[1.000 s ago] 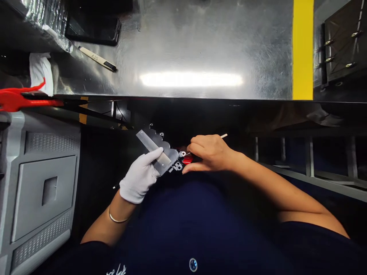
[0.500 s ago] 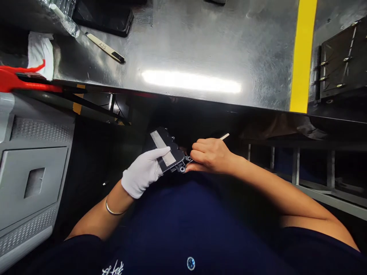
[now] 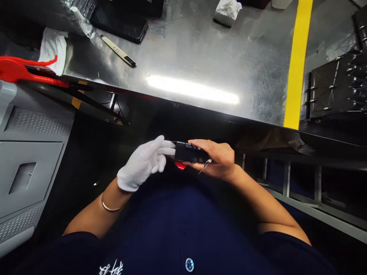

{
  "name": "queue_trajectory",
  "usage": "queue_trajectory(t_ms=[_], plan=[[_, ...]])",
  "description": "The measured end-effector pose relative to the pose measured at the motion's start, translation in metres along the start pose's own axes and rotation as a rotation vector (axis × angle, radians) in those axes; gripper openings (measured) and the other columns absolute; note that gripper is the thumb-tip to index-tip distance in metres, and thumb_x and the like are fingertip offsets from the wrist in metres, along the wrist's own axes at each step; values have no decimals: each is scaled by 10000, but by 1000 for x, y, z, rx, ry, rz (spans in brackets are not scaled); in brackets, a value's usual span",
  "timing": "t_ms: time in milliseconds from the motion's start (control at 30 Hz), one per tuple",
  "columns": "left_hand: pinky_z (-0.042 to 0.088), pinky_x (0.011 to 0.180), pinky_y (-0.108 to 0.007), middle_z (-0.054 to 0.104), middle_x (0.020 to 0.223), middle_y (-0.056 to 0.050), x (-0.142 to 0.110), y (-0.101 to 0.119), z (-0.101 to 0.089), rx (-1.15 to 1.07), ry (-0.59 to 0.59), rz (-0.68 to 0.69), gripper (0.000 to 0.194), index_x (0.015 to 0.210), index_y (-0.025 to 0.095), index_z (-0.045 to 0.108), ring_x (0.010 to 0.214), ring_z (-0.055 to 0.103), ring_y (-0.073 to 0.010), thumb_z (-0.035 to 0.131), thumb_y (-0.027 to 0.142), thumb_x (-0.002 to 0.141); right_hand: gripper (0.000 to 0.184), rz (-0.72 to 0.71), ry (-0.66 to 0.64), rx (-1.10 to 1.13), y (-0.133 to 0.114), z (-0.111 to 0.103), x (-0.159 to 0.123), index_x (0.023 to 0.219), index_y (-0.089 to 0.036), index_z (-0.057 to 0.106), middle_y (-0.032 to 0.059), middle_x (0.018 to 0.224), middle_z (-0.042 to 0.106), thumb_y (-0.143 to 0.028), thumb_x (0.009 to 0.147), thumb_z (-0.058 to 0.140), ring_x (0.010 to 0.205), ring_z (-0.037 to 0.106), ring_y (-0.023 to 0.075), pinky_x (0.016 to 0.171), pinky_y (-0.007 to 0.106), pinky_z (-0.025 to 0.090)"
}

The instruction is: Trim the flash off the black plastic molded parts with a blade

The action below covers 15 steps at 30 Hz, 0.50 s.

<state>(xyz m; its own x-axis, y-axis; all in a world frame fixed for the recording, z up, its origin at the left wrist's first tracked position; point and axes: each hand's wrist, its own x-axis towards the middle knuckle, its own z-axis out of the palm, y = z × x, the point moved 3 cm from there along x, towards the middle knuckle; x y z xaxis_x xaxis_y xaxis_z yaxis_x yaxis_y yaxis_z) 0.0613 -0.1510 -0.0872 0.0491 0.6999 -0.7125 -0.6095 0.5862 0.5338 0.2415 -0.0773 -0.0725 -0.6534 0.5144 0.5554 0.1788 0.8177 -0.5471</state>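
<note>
My right hand, bare, grips a black plastic part held edge-on above my lap, thumb on top and fingers beneath. Tucked in the same hand is a slim tool with a pale handle and a thin pointed metal tip directed down and left. My left hand wears a white glove. Its fingers stretch out to the left end of the part and seem to touch it, without closing round it. A small red patch shows just under the part; what it belongs to is hidden.
Ahead is a metal table with yellow tape. On it lie a utility knife marked A35, a black device, crumpled white paper and black parts. Red-handled pliers and a grey cabinet are at left.
The black part has been turned from its flat face to its edge and has passed from my left hand's grip to my right. The tool's tip now points down and left.
</note>
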Motion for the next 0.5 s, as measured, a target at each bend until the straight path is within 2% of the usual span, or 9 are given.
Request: queue_trajectory(t_ms=[100, 167, 267, 333, 400, 500], plan=[[488, 891, -204, 716, 1023, -35, -4, 6, -5, 338, 127, 386, 190, 874, 204, 765, 1030, 621, -187, 824, 190, 693, 451, 273, 105, 59, 1, 10, -2, 1113, -181, 675, 85, 901, 767, -434, 758, 791, 707, 722, 187, 660, 275, 608], [481, 853, -236, 711, 927, -39, -2, 6, -6, 595, 170, 525, 126, 814, 195, 750, 953, 615, -199, 803, 255, 717, 471, 409, 99, 149, 2, 20, -7, 1107, -175, 680, 86, 912, 758, -477, 759, 778, 701, 708, 182, 674, 289, 608], [468, 677, -258, 651, 729, -8, 7, 5, -8, 742, 216, 522, 222, 782, 186, 685, 711, 580, -169, 651, 396, 844, 532, 499, -4, 332, 5, 25, -12, 1129, -181, 664, 75, 940, 734, -570, 772, 726, 686, 681, 159, 619, 276, 589], [453, 638, -250, 635, 703, -6, 9, 9, -9, 755, 238, 562, 276, 756, 183, 657, 669, 560, -155, 597, 427, 870, 484, 511, -29, 367, 8, 18, -13, 1139, -190, 651, 70, 962, 710, -568, 835, 662, 724, 670, 152, 622, 269, 574], [449, 623, -242, 641, 689, -12, 10, 13, -7, 775, 183, 573, 295, 723, 179, 659, 648, 556, -147, 592, 428, 865, 399, 516, -34, 299, 10, 7, -14, 1162, -193, 634, 76, 979, 688, -502, 914, 586, 809, 664, 162, 698, 289, 570], [446, 593, -240, 643, 648, -9, 9, 14, -1, 850, 15, 502, 334, 665, 177, 668, 606, 549, -141, 605, 451, 845, 337, 502, -158, 210, 8, -1, -15, 1227, -199, 609, 70, 940, 683, -392, 995, 460, 838, 646, 165, 759, 313, 547]])
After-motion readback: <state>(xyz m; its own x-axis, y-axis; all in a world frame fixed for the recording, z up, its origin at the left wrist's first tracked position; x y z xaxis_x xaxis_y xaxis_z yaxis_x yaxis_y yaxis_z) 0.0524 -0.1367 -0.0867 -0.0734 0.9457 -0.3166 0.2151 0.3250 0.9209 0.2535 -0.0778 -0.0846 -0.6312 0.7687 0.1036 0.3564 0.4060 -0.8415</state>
